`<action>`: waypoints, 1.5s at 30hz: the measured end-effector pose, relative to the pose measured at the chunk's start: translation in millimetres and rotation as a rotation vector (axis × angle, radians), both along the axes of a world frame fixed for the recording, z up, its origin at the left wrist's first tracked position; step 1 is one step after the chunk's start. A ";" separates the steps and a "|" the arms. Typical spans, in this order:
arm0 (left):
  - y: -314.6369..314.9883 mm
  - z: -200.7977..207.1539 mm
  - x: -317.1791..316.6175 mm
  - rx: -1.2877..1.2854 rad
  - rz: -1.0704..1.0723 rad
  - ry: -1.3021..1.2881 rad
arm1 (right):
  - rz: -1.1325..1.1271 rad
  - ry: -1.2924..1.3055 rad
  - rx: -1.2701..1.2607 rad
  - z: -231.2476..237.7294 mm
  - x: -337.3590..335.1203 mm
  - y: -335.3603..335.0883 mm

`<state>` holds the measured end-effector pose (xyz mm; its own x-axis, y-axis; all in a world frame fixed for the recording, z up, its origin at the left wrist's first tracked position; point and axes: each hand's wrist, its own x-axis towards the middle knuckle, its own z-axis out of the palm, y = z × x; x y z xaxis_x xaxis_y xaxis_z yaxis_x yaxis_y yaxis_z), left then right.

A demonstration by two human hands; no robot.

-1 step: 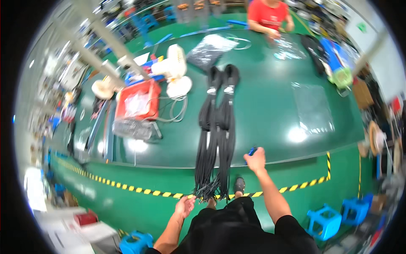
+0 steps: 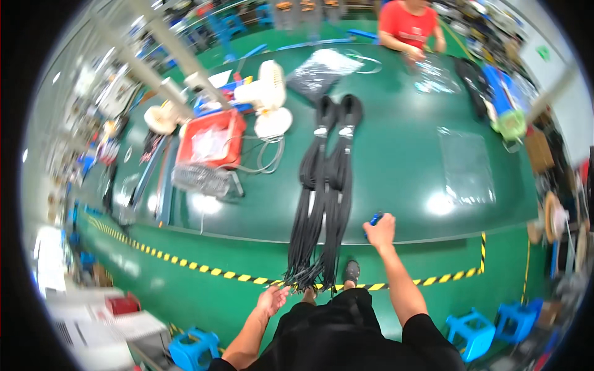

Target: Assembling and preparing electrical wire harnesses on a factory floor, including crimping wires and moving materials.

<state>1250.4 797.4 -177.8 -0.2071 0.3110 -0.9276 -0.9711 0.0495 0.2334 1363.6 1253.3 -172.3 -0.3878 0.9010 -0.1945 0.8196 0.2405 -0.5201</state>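
Note:
Two long bundles of black cables (image 2: pixel 317 201) lie side by side on the green table, looped at the far end and tied with white bands. Their loose ends hang over the near edge toward me. At these ends is my left hand (image 2: pixel 272 301), its fingertips pinched together on a cable tip; the exact grip is small and blurred. My right hand (image 2: pixel 382 231) is closed around a small blue tool (image 2: pixel 375 219) at the table's near edge, right of the cables. Most of that tool is hidden in my fist, so its kind does not show.
On the green table (image 2: pixel 396 167) stand a red basket (image 2: pixel 236 139), a cream fan (image 2: pixel 270 86) and a dark plastic-wrapped package (image 2: pixel 315 74). A clear bag (image 2: pixel 467 167) lies at right. Across the table a person in red (image 2: pixel 408 28) handles clear plastic. Blue stools (image 2: pixel 471 334) stand on the floor.
The whole view has shifted slightly, so the table's things appear farther right. My right hand, still around the blue tool, appears a little farther right and up. My left hand stays by the cable ends.

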 end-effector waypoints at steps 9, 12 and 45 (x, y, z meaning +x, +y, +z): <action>18.0 54.3 66.7 -0.282 -0.070 0.437 | 0.180 -0.231 0.180 -5.4 -41.0 22.4; 9.4 47.5 64.2 -0.288 -0.124 0.564 | 0.124 -0.065 0.310 -14.0 -36.3 19.5; -284.7 226.1 -96.9 0.372 -0.108 1.360 | 0.496 0.494 -0.297 95.6 -180.3 -574.8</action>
